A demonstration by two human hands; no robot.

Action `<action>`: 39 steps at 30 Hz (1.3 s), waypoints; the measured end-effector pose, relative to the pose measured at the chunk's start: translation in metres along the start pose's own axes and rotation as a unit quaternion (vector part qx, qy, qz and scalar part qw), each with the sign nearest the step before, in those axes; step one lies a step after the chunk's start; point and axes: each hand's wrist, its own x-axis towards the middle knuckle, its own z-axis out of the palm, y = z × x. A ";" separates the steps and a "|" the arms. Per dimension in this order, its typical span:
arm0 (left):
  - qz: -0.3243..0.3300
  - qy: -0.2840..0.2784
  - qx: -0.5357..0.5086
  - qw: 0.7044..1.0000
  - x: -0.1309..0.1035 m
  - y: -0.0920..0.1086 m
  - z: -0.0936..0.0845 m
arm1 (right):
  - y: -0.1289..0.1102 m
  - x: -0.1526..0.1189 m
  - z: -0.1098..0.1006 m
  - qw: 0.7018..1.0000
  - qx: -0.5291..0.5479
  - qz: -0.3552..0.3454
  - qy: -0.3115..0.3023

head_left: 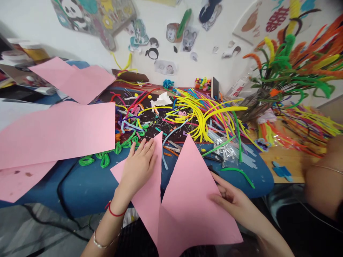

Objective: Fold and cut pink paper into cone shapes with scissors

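A sheet of pink paper (187, 185) lies in front of me at the near edge of the table, split by a long tear from its far side toward the middle. The two torn halves spread apart in a V. My left hand (139, 166) rests flat on the left half with its fingers stretched out. At the right edge, my right hand (233, 200) grips the paper, thumb on top and fingers underneath, partly hidden. Just beyond the gap lie scissors (174, 147) and a light blue pipe cleaner (167, 142).
Larger pink sheets (80, 132) cover the table's left side. Yellow pipe cleaners (199, 121) pile up behind the paper, with green braided loops (104, 159) to the left. A bundle of pipe cleaners (289, 67) stands at right. Another person's arm (325, 175) shows at the right edge.
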 end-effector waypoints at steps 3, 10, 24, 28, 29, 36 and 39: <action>0.044 0.003 -0.049 0.998 -0.003 -0.004 -0.004 | 0.001 0.002 0.001 0.999 -0.021 -0.023 0.030; 0.050 -0.006 -0.061 0.997 -0.005 -0.007 -0.006 | 0.010 0.001 -0.014 0.991 -0.087 -0.043 0.087; 0.060 -0.007 -0.049 0.997 -0.006 -0.008 -0.003 | 0.036 -0.060 -0.098 0.978 -0.138 -0.003 0.155; 0.065 0.009 -0.062 0.996 -0.004 -0.008 -0.002 | 0.038 -0.066 -0.125 0.977 -0.071 -0.001 0.202; 0.071 0.017 -0.075 0.995 -0.004 -0.007 -0.004 | 0.032 -0.062 -0.127 0.973 -0.045 0.002 0.227; 0.140 -0.003 -0.034 0.990 -0.042 -0.008 -0.034 | -0.050 0.036 -0.127 0.932 -0.005 -0.101 0.349; 0.143 -0.006 0.040 0.989 -0.074 -0.015 -0.044 | -0.074 0.095 -0.136 0.910 -0.044 -0.171 0.376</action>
